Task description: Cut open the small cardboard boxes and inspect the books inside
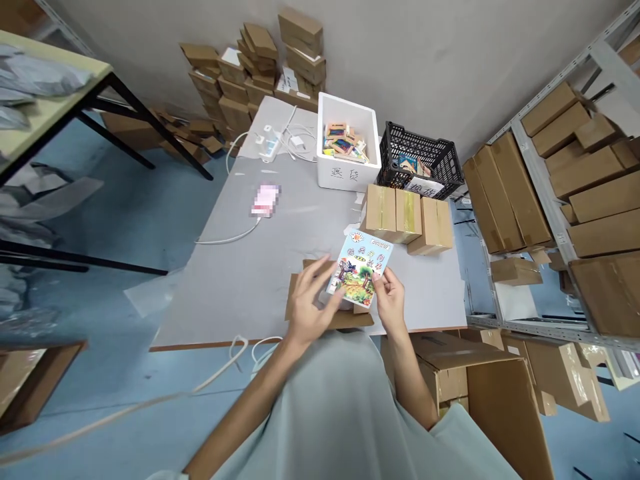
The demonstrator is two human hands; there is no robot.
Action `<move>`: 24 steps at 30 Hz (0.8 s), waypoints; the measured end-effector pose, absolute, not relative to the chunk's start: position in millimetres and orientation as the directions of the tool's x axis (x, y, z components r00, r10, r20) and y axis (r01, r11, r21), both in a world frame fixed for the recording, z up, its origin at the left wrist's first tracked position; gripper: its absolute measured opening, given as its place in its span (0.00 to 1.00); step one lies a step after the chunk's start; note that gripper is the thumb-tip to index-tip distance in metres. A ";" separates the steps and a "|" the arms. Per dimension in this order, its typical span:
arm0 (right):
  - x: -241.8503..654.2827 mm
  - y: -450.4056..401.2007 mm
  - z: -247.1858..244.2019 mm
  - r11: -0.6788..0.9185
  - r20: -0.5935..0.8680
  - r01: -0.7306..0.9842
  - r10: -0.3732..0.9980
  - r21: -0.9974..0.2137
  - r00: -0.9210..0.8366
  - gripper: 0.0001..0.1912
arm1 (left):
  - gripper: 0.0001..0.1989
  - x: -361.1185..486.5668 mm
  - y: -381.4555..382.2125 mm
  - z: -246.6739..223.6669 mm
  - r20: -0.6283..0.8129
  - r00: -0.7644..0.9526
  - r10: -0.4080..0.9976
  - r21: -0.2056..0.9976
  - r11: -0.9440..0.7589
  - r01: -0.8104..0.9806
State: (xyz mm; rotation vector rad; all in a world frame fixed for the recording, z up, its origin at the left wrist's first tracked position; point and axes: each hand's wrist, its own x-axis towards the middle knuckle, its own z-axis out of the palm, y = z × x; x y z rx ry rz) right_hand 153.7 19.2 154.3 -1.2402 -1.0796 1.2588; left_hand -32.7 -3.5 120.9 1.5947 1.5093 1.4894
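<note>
A thin picture book with a light blue cover and a colourful garden drawing is tilted up over the table. My right hand grips its lower right edge, thumb on the cover. My left hand is at the book's left side with fingers spread; its thumb reaches the lower left corner, and I cannot tell whether it touches. Beneath the book stands an opened cardboard box at the table's near edge. Its contents are mostly hidden by the book and my hands.
On the grey table are a white foam bin, a black crate, taped cartons, a power strip and a blurred pink item on a cable. A large open carton stands right, by loaded shelves.
</note>
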 end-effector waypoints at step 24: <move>93.3 29.4 118.7 -0.209 -0.203 -0.073 0.976 -0.975 -0.073 0.31 | 0.07 -3.9 -23.8 171.1 0.623 -0.181 0.761 0.721 -0.469 0.510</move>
